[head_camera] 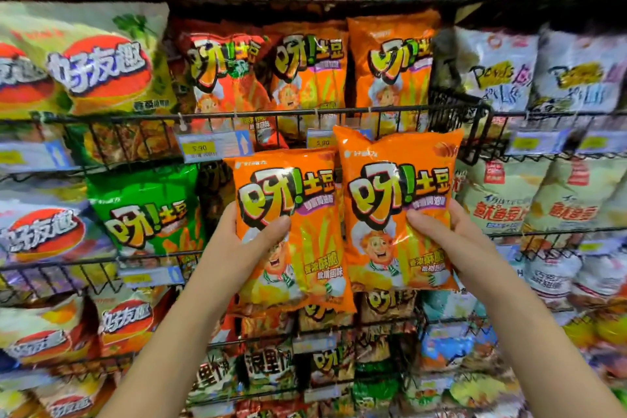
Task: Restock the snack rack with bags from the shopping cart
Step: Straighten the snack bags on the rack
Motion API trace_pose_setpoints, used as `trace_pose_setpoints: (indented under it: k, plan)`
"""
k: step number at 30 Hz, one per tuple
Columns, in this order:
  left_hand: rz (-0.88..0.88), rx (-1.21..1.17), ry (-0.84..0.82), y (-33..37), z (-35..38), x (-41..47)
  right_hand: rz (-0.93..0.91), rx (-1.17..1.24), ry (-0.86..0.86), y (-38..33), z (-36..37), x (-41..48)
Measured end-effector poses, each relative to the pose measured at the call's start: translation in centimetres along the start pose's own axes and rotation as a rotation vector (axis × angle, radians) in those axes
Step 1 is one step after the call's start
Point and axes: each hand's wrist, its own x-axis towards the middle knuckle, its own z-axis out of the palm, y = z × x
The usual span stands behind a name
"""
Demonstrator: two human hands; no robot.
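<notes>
I hold two orange snack bags upright in front of the wire snack rack (305, 112). My left hand (251, 231) grips the left orange bag (302, 207) by its left edge, thumb across the front. My right hand (444, 231) grips the right orange bag (397, 187) by its right edge, thumb on the front. The right bag sits slightly higher and overlaps the left one. Just above them, matching orange bags (390, 68) stand in the rack's middle shelf behind the wire rail. The shopping cart is out of view.
A red bag (224, 71) of the same brand stands left of the shelved orange ones, and a green one (146, 210) sits on the shelf below. White bags (502, 71) fill the right section. Price tags (213, 146) hang on the rail. Other snack bags crowd every shelf.
</notes>
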Motion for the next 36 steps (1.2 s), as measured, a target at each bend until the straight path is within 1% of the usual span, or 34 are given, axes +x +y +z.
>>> trace_pose_setpoints:
  k: [10,16,19,24,29,36]
  plan:
    - [-0.015,-0.039,-0.014,1.5,1.2,-1.8,-0.185,-0.027,0.052,-7.8,-3.1,4.2]
    - [-0.026,-0.062,-0.023,2.0,1.7,-2.4,-0.313,-0.057,0.041,-12.9,-3.7,7.0]
    - [-0.032,-0.043,-0.019,1.9,1.7,-2.7,-0.373,-0.05,0.061,-14.9,-3.8,8.5]
    - [-0.038,-0.018,-0.016,2.1,1.7,-3.2,-0.459,-0.065,0.054,-16.8,-4.0,10.8]
    - [-0.048,-0.023,-0.016,2.4,1.8,-3.3,-0.519,-0.074,0.011,-17.7,-3.5,12.5]
    - [-0.039,-0.022,-0.014,2.8,2.2,-3.5,-0.578,-0.159,0.009,-16.2,-4.1,14.0]
